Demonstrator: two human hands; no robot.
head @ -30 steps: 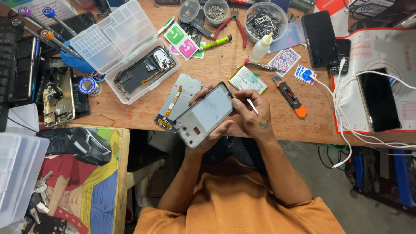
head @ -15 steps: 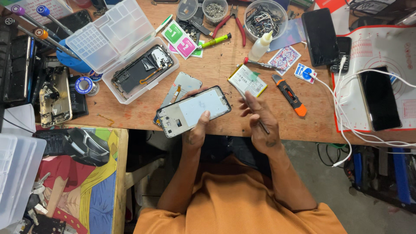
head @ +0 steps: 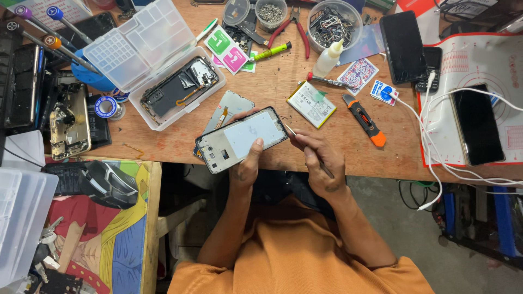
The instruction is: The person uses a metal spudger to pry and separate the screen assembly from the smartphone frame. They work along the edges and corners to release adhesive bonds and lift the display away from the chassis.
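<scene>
My left hand (head: 246,166) grips an opened phone frame (head: 241,139) from below, thumb resting on its pale inner plate, holding it nearly level over the wooden bench's (head: 272,87) front edge. My right hand (head: 318,158) pinches a thin metal tool (head: 294,136) whose tip touches the frame's right end. Under the frame lies a detached grey screen panel (head: 231,106) with a flex cable. A flat battery (head: 311,104) lies just beyond my right hand.
An orange-handled knife (head: 364,120), a glue bottle (head: 329,58), red pliers (head: 297,27), bowls of small parts (head: 333,22), a clear parts box (head: 163,71) holding a phone body, a black phone (head: 403,46) and a white mat (head: 474,92) with a cabled phone crowd the bench.
The phone frame has turned from steeply tilted to nearly level and come lower over the bench edge. My right hand has dropped with it, the tool tip now at the frame's right end.
</scene>
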